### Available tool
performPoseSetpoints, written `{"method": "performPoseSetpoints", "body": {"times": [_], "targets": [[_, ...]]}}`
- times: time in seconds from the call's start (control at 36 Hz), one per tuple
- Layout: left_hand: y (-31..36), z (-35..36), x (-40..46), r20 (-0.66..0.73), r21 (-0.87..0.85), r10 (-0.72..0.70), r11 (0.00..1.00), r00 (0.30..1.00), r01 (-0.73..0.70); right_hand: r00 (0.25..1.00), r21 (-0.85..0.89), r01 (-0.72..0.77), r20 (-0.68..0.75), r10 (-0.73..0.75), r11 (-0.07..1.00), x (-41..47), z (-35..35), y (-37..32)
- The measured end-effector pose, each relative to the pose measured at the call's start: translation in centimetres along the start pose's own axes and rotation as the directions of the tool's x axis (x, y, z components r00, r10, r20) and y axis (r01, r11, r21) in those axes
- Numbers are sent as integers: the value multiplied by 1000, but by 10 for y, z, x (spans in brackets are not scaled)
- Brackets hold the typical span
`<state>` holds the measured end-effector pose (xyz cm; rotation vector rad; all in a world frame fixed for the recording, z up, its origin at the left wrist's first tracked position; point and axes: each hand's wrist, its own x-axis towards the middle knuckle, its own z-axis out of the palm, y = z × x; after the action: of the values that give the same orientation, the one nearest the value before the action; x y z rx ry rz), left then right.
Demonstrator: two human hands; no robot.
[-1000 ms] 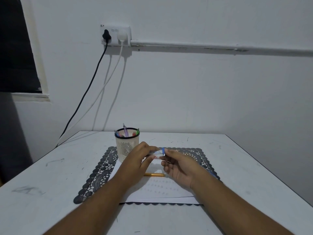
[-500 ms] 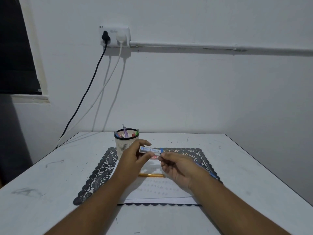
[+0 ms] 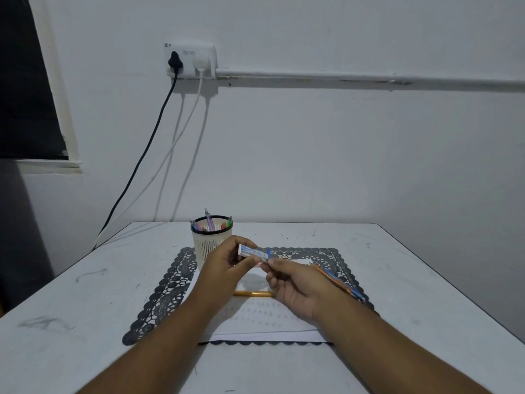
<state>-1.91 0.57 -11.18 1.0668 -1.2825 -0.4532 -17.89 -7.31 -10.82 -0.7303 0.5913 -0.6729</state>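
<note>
The slim blue-and-white case (image 3: 253,252) is held up off the table between both hands, its long axis running left to right and tipping slightly down toward the right. The left hand (image 3: 224,265) curls round its white body. The right hand (image 3: 295,285) pinches the blue end, and I'd say that's the end to pull, straight out rightward. Beneath the hands a yellow pencil (image 3: 252,293) lies on the paper (image 3: 261,319), and the pen cup (image 3: 207,243) stands just beyond the left hand.

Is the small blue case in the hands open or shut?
Cannot tell. The left hand holds the blue case, the right hand pinches its banded end, and fingers cover any seam there.
</note>
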Motion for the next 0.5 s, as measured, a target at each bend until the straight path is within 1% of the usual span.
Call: {"method": "performPoseSetpoints", "body": {"times": [0.14, 0.28, 0.39, 0.5], "targets": [[-2, -2, -1, -7, 35, -25, 999, 1000, 26, 1000, 6, 22, -10, -22, 1000, 0, -2, -2], [-4, -7, -1, 10, 244, -20, 970, 1000, 17, 989, -98, 137, -41, -142, 986, -1, -3, -6], [-5, -9, -2, 50, 431, 18, 902, 999, -38, 980, -184, 190, -32, -199, 964, -2, -6, -8], [-10, -10, -1, 58, 528, 18, 848, 998, -45, 967, -258, 239, -25, -254, 936, -4, -8, -7]]}}
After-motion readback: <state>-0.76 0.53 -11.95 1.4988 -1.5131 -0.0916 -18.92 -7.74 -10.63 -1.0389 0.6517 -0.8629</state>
